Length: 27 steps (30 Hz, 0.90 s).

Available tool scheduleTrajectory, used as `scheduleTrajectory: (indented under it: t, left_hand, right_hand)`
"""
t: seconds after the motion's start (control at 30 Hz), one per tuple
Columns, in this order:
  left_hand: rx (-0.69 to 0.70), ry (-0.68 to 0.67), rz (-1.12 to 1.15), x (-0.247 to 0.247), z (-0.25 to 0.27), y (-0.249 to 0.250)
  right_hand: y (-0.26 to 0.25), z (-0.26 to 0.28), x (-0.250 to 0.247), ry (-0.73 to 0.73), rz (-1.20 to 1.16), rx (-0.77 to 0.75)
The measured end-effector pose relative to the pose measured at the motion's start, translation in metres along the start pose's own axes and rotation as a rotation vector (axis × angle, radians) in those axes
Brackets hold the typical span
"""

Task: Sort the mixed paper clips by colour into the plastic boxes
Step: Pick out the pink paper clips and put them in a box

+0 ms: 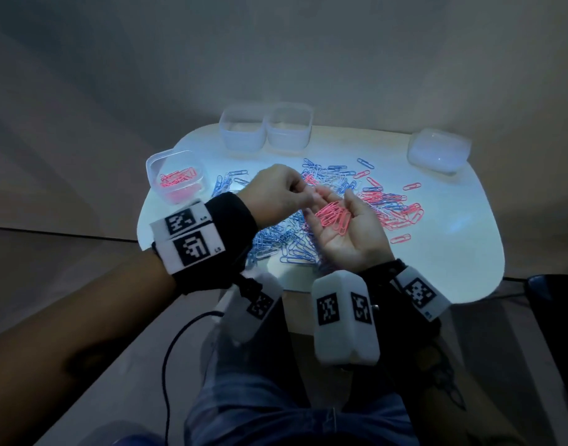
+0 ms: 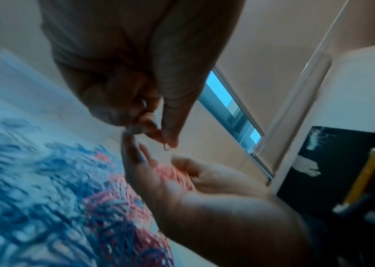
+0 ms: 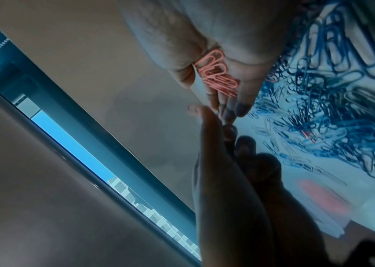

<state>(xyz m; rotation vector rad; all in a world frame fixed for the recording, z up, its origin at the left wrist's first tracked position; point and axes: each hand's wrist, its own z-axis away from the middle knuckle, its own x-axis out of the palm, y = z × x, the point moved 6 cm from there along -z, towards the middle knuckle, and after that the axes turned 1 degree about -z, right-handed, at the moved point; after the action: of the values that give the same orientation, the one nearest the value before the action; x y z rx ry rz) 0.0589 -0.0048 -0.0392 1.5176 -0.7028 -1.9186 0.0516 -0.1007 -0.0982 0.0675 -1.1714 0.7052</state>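
Observation:
My left hand (image 1: 303,191) hovers over the pile and pinches a single paper clip (image 2: 167,146) between thumb and fingertips; its colour is hard to tell. Just beside it my right hand (image 1: 340,233) lies palm up with relaxed fingers, and a bunch of pink clips (image 1: 332,217) rests in the palm. The left fingertips almost touch the right ones. Under both hands, mixed blue, pink and white clips (image 1: 376,202) are spread on the white table (image 1: 469,239). A clear plastic box (image 1: 176,178) at the left holds pink clips.
Two empty clear boxes (image 1: 242,132) (image 1: 289,128) stand side by side at the table's far edge. Another clear box (image 1: 438,151) sits at the far right corner. Mostly blue clips (image 1: 286,244) lie near the front edge. A black cable (image 1: 170,349) hangs below my left wrist.

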Motion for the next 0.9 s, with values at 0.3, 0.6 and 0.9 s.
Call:
scheduleTrajectory:
  t: [0.3,0.6,0.9]
  left_hand:
    - [-0.285,0.14,0.251,-0.044,-0.001,-0.059]
    - [-0.186,0.006,-0.454,-0.029,-0.007,-0.067]
    - [-0.028,0.051,-0.62,-0.027,-0.013,-0.051]
  right_hand:
    - [-0.014,0.003,-0.009,-0.02,-0.021,0.003]
    - [-0.018,0.003,-0.008,-0.018,0.0,-0.008]
    - [-0.033,0.006,-0.009,0.007,-0.017,-0.06]
